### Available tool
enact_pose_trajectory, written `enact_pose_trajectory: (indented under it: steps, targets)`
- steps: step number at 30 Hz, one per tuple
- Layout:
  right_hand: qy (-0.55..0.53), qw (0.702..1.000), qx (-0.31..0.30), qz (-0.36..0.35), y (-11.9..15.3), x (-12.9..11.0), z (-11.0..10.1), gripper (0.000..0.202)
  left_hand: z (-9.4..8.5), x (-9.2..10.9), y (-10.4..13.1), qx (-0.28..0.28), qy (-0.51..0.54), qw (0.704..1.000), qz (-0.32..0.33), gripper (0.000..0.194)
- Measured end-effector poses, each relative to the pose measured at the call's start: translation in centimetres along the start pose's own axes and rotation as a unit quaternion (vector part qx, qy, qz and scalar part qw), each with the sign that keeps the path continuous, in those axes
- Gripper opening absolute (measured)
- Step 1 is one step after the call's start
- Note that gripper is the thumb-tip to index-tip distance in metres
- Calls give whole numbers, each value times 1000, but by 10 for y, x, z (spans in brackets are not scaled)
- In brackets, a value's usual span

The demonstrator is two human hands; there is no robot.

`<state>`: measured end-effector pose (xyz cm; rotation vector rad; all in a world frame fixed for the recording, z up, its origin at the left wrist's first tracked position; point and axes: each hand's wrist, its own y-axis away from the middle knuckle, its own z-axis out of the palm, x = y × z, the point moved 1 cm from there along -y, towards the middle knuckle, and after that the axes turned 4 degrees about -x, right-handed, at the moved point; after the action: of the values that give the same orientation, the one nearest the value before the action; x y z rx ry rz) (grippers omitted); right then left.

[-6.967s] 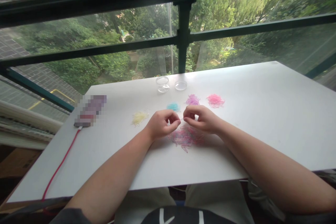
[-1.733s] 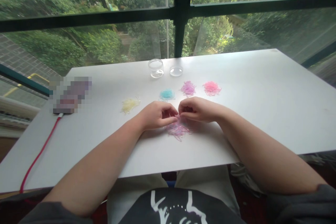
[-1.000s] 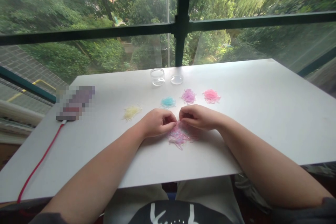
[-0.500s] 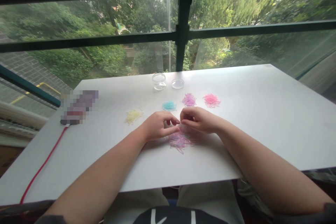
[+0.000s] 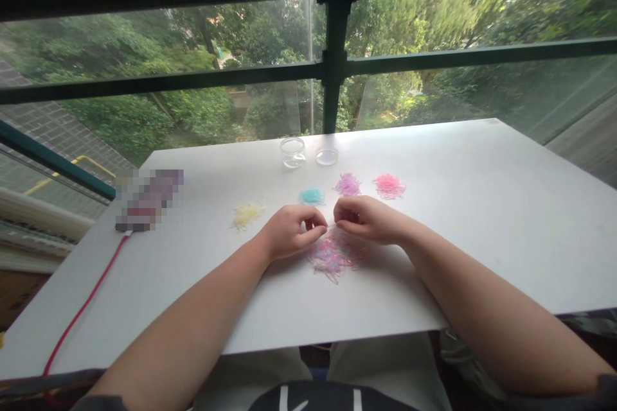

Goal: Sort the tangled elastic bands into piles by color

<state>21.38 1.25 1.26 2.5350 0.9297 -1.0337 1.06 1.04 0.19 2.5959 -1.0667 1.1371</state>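
A mixed pile of thin pink, purple and bluish strands (image 5: 333, 258) lies on the white table (image 5: 270, 314) in front of me. Over its upper left edge, my left hand (image 5: 297, 230) has thumb and fingertips pinched together. My right hand (image 5: 367, 221) is closed over the upper right edge, thumb against curled fingers. What either pinch holds is too small to make out. Beyond my hands lie a blue pile (image 5: 312, 196), a purple pile (image 5: 348, 184) and a pink pile (image 5: 389, 185). A pale yellow pile (image 5: 247, 215) sits left of my left hand.
An open clear jar (image 5: 293, 153) and a round clear lid (image 5: 326, 156) stand near the table's far edge. At the left lies a pixelated object (image 5: 150, 200) with a red cable (image 5: 89, 298). Windows rise behind the table.
My left thumb and fingertips have come together; they were apart before. My right hand stays closed in nearly the same place. The view has shifted slightly.
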Motion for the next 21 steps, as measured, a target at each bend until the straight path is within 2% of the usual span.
enact_pose_trajectory:
  steps: [3,9,15,21]
  targets:
    - [-3,1000,15,8,1,2,-2,2,0,0,0,7,3,1000,0,9]
    - [-33,999,-22,-5,-1,0,7,14,0,0,0,12,3,1000,9,9]
    - [-35,999,14,-16,-5,-2,13,15,1,-1,0,24,0,1000,13,10]
    - [-53,998,18,-23,-4,-4,12,16,1,-1,0,32,-2,999,16,13]
